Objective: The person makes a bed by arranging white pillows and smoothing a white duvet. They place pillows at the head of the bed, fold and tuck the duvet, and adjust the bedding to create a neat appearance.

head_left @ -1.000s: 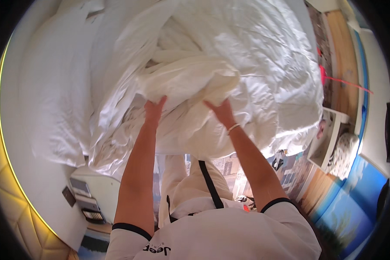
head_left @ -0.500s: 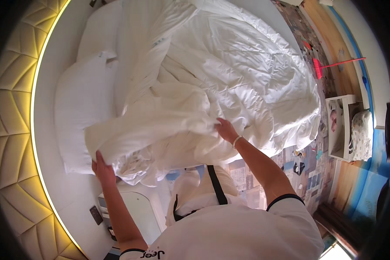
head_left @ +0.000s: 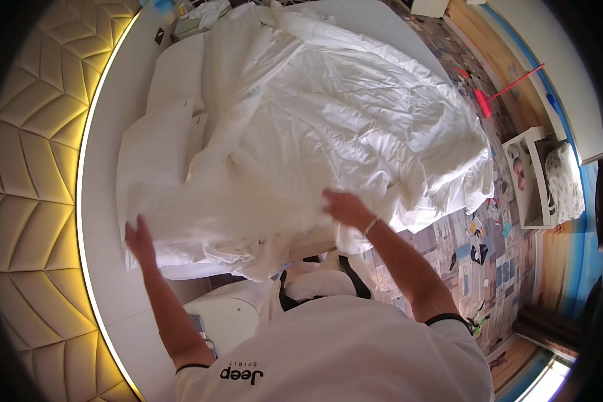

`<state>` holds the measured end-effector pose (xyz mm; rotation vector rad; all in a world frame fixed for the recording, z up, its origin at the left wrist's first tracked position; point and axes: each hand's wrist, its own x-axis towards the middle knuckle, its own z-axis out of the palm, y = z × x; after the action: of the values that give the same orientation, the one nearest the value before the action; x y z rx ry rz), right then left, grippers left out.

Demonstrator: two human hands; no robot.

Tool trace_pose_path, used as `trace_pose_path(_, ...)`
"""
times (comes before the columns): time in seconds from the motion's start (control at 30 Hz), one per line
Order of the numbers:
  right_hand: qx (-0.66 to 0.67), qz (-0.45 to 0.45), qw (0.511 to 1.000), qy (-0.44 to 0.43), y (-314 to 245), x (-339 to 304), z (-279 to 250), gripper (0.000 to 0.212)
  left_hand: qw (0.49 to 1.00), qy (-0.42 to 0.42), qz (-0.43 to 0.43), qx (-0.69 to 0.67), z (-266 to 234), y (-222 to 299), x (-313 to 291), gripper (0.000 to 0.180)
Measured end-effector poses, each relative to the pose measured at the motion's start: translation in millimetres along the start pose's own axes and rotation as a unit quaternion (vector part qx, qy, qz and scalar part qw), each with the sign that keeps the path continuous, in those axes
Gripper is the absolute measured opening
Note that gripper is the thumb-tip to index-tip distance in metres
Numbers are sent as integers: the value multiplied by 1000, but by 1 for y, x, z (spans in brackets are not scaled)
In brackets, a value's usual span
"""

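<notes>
A rumpled white duvet point(head_left: 382, 114) covers most of the bed. Its near, smoother part point(head_left: 228, 194) is stretched between my hands and blurred by motion. My left hand point(head_left: 141, 242) is closed on the edge close to the pillows. Further right, my right hand point(head_left: 348, 209) grips the same part, its fingers partly smeared by motion. Two white pillows, a near one point(head_left: 155, 151) and a far one point(head_left: 175, 74), lie along the headboard side. Bunched folds of white bedding point(head_left: 248, 258) hang at the near edge of the bed, in front of my body.
A padded headboard point(head_left: 33, 234) with a glowing light strip runs along the left. Beside my left arm stands a white nightstand point(head_left: 231, 311). At right are a red broom point(head_left: 484, 102), a white open-fronted unit point(head_left: 526, 177) and small things scattered on the patterned floor point(head_left: 449, 251).
The stretched part of the duvet has spread flatter and wider. My left hand has moved left and slightly up; my right hand has shifted slightly left and down. The view has shifted too.
</notes>
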<state>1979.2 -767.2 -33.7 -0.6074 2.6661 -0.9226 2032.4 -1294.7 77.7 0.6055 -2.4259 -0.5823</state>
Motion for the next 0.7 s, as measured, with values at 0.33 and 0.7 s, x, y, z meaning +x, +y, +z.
trace_pose_path(0.33,-26,-26,960,277,26,103,-39,60,970,-200,116,75,191,81,-48,25)
trace_pose_path(0.7,-214,279,878,-326,188,-92,81,100,818,-504,-60,271,209,-31,-252,49)
